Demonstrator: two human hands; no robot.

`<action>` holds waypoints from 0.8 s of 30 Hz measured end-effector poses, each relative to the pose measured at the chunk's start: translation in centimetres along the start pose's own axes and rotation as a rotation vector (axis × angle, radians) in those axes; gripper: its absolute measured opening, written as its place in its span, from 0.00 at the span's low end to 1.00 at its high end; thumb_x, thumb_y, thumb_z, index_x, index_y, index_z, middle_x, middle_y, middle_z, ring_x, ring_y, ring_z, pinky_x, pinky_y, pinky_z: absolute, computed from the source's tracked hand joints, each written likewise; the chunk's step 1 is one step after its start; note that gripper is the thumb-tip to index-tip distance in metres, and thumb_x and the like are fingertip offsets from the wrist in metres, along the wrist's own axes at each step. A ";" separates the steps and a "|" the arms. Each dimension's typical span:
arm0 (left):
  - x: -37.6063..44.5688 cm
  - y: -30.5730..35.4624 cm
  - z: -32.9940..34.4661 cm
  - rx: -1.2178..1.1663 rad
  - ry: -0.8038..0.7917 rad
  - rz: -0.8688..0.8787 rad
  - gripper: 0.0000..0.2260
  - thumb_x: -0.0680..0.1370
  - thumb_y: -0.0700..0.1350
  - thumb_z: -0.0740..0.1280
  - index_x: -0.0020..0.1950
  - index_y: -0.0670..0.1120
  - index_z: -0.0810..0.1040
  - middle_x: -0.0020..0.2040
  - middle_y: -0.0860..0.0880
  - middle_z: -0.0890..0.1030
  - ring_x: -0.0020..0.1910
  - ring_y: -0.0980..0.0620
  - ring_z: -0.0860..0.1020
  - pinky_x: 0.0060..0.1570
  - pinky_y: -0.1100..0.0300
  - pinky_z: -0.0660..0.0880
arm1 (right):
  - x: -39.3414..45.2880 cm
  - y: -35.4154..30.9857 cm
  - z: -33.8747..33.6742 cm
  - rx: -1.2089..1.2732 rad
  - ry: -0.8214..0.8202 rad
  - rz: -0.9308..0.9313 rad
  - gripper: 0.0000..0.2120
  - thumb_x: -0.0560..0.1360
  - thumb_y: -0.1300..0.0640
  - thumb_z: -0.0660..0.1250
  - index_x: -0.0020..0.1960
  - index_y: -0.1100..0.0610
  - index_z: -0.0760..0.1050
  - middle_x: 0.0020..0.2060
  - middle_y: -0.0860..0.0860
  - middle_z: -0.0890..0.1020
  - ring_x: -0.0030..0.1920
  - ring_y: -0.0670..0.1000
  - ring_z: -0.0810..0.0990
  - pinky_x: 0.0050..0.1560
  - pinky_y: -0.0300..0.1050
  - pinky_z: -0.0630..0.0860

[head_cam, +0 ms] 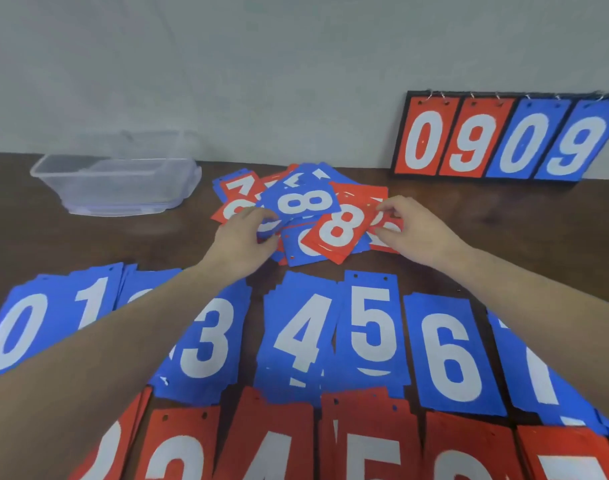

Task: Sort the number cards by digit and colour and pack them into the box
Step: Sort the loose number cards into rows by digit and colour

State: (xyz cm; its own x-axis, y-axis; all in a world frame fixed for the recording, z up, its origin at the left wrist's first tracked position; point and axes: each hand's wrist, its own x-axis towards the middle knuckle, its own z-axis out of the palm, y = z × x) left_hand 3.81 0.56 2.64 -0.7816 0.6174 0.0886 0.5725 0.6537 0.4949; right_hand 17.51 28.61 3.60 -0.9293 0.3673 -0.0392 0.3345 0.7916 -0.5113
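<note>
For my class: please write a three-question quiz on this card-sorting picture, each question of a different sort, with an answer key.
1. True or false: the clear plastic box already holds sorted cards.
2. Multiple choice: the scoreboard against the wall reads A) 0909 B) 1234 C) 8888.
3. Fill in: on the unsorted pile, the blue card and the red card lying uppermost both show the digit ___.

Key
1. False; no cards show inside it.
2. A.
3. 8. The left hand and right hand both reach into that pile.
</note>
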 end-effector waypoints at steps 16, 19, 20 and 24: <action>2.7 4.2 3.4 0.508 -0.230 0.423 0.26 0.82 0.65 0.53 0.79 0.59 0.63 0.78 0.58 0.64 0.79 0.55 0.58 0.79 0.48 0.46 | -2.2 5.8 -2.4 -0.414 -0.160 -0.053 0.27 0.81 0.35 0.53 0.79 0.39 0.60 0.79 0.40 0.60 0.80 0.45 0.55 0.80 0.52 0.53; 2.0 4.2 3.2 0.464 -0.222 0.364 0.25 0.82 0.64 0.56 0.77 0.57 0.66 0.75 0.54 0.69 0.75 0.52 0.63 0.75 0.50 0.56 | -2.7 6.4 -3.1 -0.465 -0.107 0.020 0.29 0.80 0.32 0.53 0.78 0.40 0.64 0.78 0.41 0.63 0.79 0.47 0.60 0.79 0.55 0.58; 1.9 4.3 3.1 0.451 -0.225 0.336 0.26 0.81 0.64 0.56 0.77 0.57 0.66 0.74 0.53 0.70 0.74 0.51 0.64 0.74 0.50 0.59 | -2.8 6.6 -3.4 -0.480 -0.078 0.054 0.29 0.79 0.31 0.54 0.76 0.42 0.68 0.77 0.43 0.66 0.78 0.48 0.63 0.77 0.56 0.61; 2.1 4.8 2.8 0.413 -0.222 0.267 0.29 0.79 0.67 0.59 0.77 0.56 0.66 0.73 0.52 0.69 0.73 0.49 0.66 0.72 0.48 0.64 | -3.1 6.5 -3.4 -0.375 0.017 0.148 0.29 0.74 0.30 0.64 0.65 0.48 0.72 0.68 0.48 0.76 0.66 0.51 0.75 0.67 0.54 0.73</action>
State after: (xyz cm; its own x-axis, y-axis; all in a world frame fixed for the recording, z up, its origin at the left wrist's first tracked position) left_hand 5.63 6.19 2.76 -0.5500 0.8341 -0.0425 0.8288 0.5514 0.0948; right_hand 23.06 34.24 3.29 -0.8651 0.4962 -0.0733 0.5014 0.8516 -0.1525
